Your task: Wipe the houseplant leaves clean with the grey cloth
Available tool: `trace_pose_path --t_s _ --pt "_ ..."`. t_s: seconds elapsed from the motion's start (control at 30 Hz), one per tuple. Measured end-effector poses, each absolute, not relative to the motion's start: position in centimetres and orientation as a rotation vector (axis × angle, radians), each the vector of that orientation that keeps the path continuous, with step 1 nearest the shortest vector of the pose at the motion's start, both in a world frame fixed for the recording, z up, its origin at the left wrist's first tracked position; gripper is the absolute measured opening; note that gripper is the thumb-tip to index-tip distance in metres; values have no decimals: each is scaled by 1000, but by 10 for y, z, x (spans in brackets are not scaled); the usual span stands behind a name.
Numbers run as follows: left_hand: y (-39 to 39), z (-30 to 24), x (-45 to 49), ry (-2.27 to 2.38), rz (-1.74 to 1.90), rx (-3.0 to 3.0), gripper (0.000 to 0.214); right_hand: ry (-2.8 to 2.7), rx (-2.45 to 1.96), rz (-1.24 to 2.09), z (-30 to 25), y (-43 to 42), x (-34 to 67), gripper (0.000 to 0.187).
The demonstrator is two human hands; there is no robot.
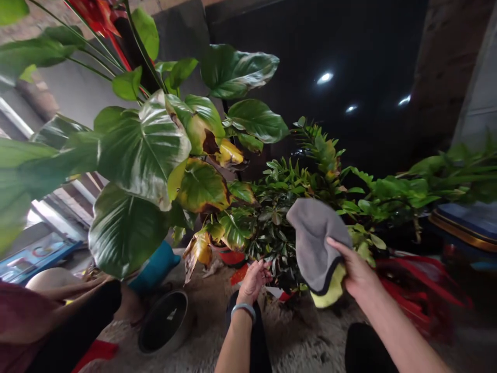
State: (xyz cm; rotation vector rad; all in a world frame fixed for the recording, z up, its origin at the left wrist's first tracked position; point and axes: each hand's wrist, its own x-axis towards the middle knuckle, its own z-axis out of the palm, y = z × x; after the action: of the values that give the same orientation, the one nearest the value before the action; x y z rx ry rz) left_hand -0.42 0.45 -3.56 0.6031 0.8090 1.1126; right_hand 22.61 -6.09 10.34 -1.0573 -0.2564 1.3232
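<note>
My right hand [355, 272] grips a two-sided cleaning cloth [316, 238], grey on one face and yellow on the other. The cloth hangs in front of a bushy plant with small dark leaves [272, 223]. Lower and to the left, my left hand [254, 280], with a pale bangle on the wrist, is beside the lowest leaves of that plant. Its fingers are loosely bent and a little apart, and I see nothing held in them. A tall plant with big glossy leaves [143, 145] rises at the left, some of its leaves yellowed and browned.
A dark round basin [165, 321] sits on the dirty floor, near a blue container [155, 267]. Another person's dark sleeve [85, 321] is at the lower left. Red bags [415, 290] lie at the right. A dark glossy panel [318, 67] stands behind the plants.
</note>
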Motion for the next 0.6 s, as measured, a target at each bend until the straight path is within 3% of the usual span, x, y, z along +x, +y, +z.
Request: trace_pose_path --t_s 0.17,0.33,0.43,0.6 --pt "4 -35 -5 828 1114 670 53 -273 -1256 1456 53 -113 210 34" --pt "4 -33 -4 839 1129 668 57 -226 -1101 1342 101 -97 229 37" --pt "5 -34 -3 831 1132 637 57 -152 -899 1262 137 -51 227 25" --pt "5 -37 -6 811 1116 629 51 -12 -946 1422 110 -41 204 16"
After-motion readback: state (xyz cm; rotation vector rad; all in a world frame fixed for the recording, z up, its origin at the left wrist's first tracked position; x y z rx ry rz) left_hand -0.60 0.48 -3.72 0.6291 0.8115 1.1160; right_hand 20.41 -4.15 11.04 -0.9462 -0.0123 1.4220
